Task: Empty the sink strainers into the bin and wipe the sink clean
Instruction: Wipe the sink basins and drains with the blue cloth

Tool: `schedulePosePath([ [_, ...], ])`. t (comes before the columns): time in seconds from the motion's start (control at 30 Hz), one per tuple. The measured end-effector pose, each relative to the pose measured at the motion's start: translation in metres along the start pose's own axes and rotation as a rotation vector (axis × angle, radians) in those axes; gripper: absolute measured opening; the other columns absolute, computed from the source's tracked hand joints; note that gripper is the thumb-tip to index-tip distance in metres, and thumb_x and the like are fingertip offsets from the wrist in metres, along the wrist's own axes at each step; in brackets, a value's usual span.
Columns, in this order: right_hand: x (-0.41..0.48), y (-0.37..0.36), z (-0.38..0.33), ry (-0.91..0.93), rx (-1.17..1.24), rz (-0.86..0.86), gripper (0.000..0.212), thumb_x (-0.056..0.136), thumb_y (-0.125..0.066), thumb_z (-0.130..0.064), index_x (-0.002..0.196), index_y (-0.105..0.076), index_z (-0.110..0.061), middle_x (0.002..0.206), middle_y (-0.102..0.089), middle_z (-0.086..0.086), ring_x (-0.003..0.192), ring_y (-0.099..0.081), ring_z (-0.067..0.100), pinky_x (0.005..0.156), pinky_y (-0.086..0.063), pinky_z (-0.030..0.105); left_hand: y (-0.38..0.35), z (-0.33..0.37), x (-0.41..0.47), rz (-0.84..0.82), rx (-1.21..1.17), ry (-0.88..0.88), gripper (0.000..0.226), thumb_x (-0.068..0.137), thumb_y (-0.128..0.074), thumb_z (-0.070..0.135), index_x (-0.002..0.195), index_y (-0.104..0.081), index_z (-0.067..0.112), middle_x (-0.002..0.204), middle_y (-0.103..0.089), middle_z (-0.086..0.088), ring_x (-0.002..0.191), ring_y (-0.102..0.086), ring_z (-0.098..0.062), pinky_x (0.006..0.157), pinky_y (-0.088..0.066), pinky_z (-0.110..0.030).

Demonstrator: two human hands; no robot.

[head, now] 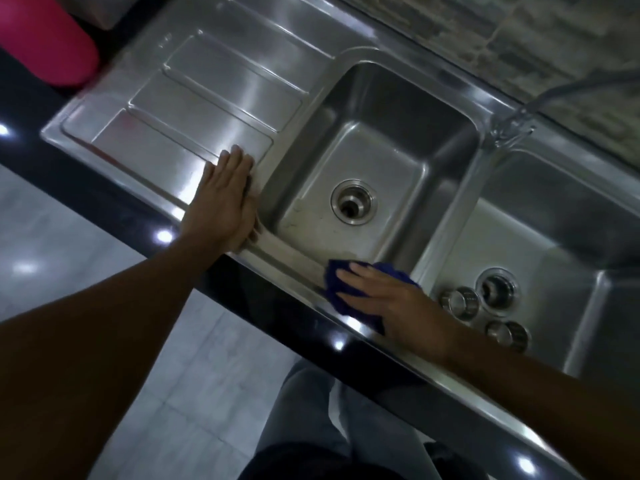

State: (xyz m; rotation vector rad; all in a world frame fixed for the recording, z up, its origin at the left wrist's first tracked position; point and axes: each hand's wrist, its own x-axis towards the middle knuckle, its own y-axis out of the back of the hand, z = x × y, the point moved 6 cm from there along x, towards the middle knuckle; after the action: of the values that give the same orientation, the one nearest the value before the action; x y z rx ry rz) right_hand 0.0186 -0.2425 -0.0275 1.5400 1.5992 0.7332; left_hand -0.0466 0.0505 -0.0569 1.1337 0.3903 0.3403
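— Where's the cloth (349,289) now?

— Dark blue, bunched, on the front rim of the sink (381,140), pinned flat under the right hand (388,303); its fingers (353,282) lie spread, pressing rather than gripping.

— And the rim's run?

— It stretches leftward from those fingers toward the left hand (225,199), which rests open-palmed on the drainboard (180,109), holding nothing.

— The strainers?

— Two strainers (481,317) seem to sit out in the right basin, though it's dim.
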Motion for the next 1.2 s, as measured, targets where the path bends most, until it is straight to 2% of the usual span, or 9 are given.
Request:
schedulePosePath([
  [0.1, -0.046, 0.006, 0.008, 0.012, 0.064, 0.009, 0.054, 0.077, -0.074, 0.005, 0.128, -0.065, -0.009, 0.148, -0.045, 0.008, 0.143, -0.037, 0.029, 0.121, -0.026, 0.043, -0.004, 0.008, -0.002, 0.021, -0.012, 0.022, 0.060, 0.108, -0.015, 0.046, 0.160, -0.011, 0.017, 0.169, -0.003, -0.006, 0.156, 0.004, -0.018, 0.127, -0.002, -0.044],
  [0.23, -0.023, -0.004, -0.001, -0.057, 0.094, 0.015, 0.059, 0.084, -0.043, 0.003, 0.141, -0.053, -0.011, 0.157, -0.035, 0.005, 0.151, -0.023, 0.023, 0.122, -0.025, 0.048, -0.004, 0.004, 0.000, 0.046, -0.015, 0.016, 0.060, 0.108, -0.014, 0.048, 0.160, -0.014, 0.018, 0.168, -0.006, -0.005, 0.155, 0.002, -0.016, 0.127, -0.004, -0.042],
  [0.43, 0.052, -0.009, -0.017, -0.016, 0.098, 0.094, 0.050, 0.085, -0.055, 0.008, 0.134, -0.058, -0.001, 0.149, -0.045, 0.018, 0.144, -0.028, 0.037, 0.120, -0.026, 0.051, -0.001, 0.002, 0.001, 0.047, -0.025, 0.002, 0.059, 0.107, -0.016, 0.047, 0.159, -0.016, 0.018, 0.168, -0.008, -0.006, 0.155, 0.001, -0.015, 0.126, -0.002, -0.038],
  [0.63, -0.028, -0.006, 0.004, -0.012, -0.018, 0.051, 0.049, 0.085, -0.058, 0.003, 0.132, -0.063, -0.012, 0.149, -0.048, 0.006, 0.145, -0.035, 0.032, 0.120, -0.027, 0.046, 0.008, 0.017, -0.003, 0.018, -0.029, -0.015, 0.057, 0.109, -0.020, 0.040, 0.158, -0.020, 0.010, 0.167, -0.012, -0.013, 0.156, -0.004, -0.024, 0.127, -0.008, -0.048],
  [0.7, -0.055, 0.005, 0.026, 0.036, -0.070, 0.006, 0.045, 0.088, -0.063, 0.000, 0.130, -0.065, -0.015, 0.147, -0.050, 0.005, 0.144, -0.037, 0.031, 0.119, -0.028, 0.051, 0.009, 0.018, -0.003, 0.010, -0.024, -0.006, 0.056, 0.110, -0.022, 0.036, 0.158, -0.019, 0.009, 0.167, -0.011, -0.013, 0.156, -0.003, -0.024, 0.128, -0.008, -0.048],
  [0.8, -0.056, 0.041, 0.074, 0.031, -0.114, 0.017, 0.037, 0.099, -0.043, -0.017, 0.127, -0.066, -0.008, 0.143, -0.053, 0.015, 0.140, -0.040, 0.041, 0.117, -0.026, 0.059, 0.008, 0.018, -0.003, -0.002, -0.023, -0.002, 0.055, 0.110, -0.023, 0.035, 0.159, -0.017, 0.010, 0.168, -0.008, -0.011, 0.156, -0.001, -0.022, 0.128, -0.007, -0.046],
  [0.97, -0.005, 0.076, 0.136, -0.287, -0.175, 0.108, 0.045, 0.062, -0.081, 0.016, 0.105, -0.074, 0.007, 0.125, -0.060, 0.033, 0.124, -0.043, 0.064, 0.104, -0.025, 0.075, 0.006, 0.015, -0.001, -0.015, -0.017, -0.015, 0.056, 0.110, -0.022, 0.038, 0.159, -0.015, 0.012, 0.168, -0.006, -0.010, 0.156, 0.000, -0.020, 0.128, -0.005, -0.045],
  [1.1, -0.008, 0.034, 0.080, -0.299, -0.098, 0.216, 0.057, 0.062, -0.067, 0.007, 0.119, -0.070, 0.000, 0.128, -0.064, 0.022, 0.124, -0.053, 0.050, 0.106, -0.030, 0.066, 0.010, 0.017, -0.002, 0.026, -0.055, 0.005, 0.054, 0.109, -0.031, 0.032, 0.158, -0.023, 0.011, 0.167, -0.015, -0.010, 0.156, -0.007, -0.022, 0.128, -0.009, -0.046],
  [1.2, -0.015, 0.002, 0.030, -0.273, 0.027, 0.260, 0.063, 0.063, -0.068, 0.013, 0.123, -0.069, -0.007, 0.128, -0.067, 0.011, 0.120, -0.062, 0.032, 0.112, -0.038, 0.048, 0.020, 0.016, 0.001, 0.113, -0.115, 0.026, 0.046, 0.102, -0.048, 0.017, 0.147, -0.045, 0.007, 0.156, -0.040, -0.013, 0.148, -0.031, -0.029, 0.123, -0.024, -0.045],
])
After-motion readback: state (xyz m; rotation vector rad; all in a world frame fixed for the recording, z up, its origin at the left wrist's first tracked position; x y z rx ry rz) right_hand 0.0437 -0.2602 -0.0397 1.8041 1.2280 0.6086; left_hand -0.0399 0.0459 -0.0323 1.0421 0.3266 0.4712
